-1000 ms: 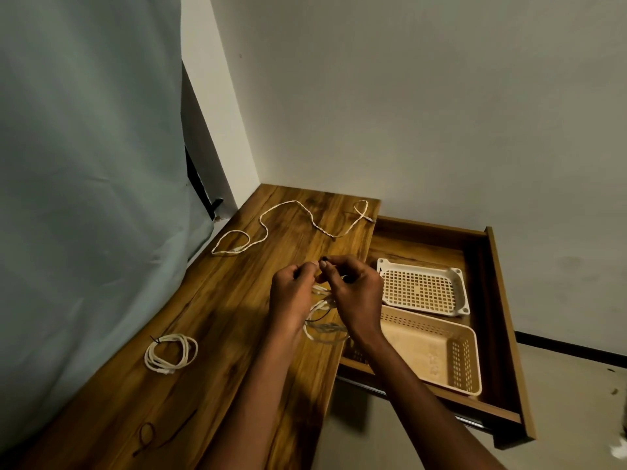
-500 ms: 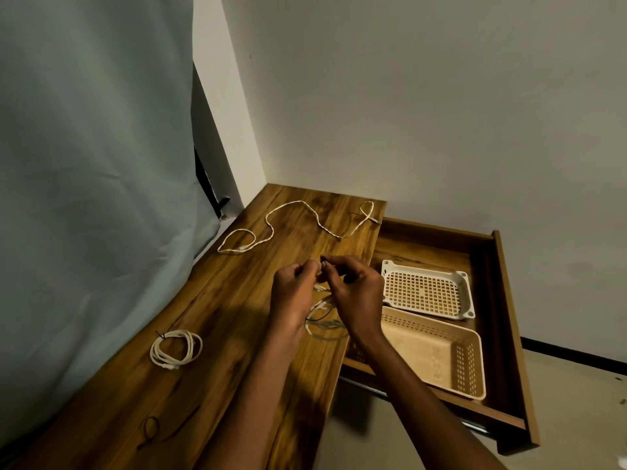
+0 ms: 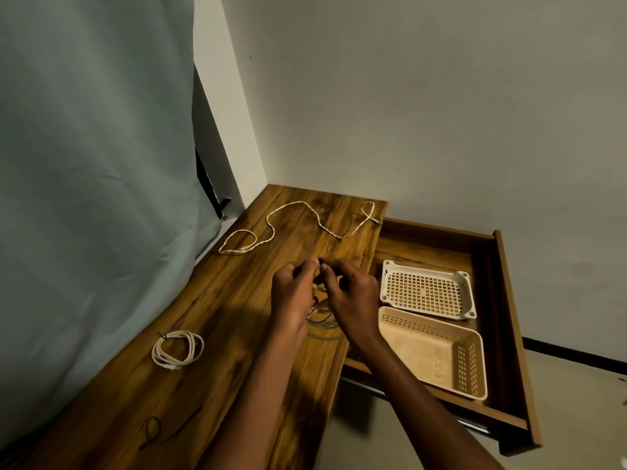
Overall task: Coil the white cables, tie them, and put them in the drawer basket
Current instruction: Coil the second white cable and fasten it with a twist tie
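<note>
Above the wooden desk, my left hand and my right hand are close together, fingertips pinching a thin black tie around a coiled white cable that hangs between and below them, mostly hidden. A tied white coil lies on the desk to the left. One loose white cable snakes across the far end of the desk. The open drawer on the right holds a cream basket.
A white perforated tray or lid lies in the drawer behind the basket. A spare black tie rests on the near left of the desk. A pale curtain hangs along the desk's left side; the wall stands behind.
Both hands stay together at the coil with only small finger movements at the tie. The view has shifted slightly as my head moved.
</note>
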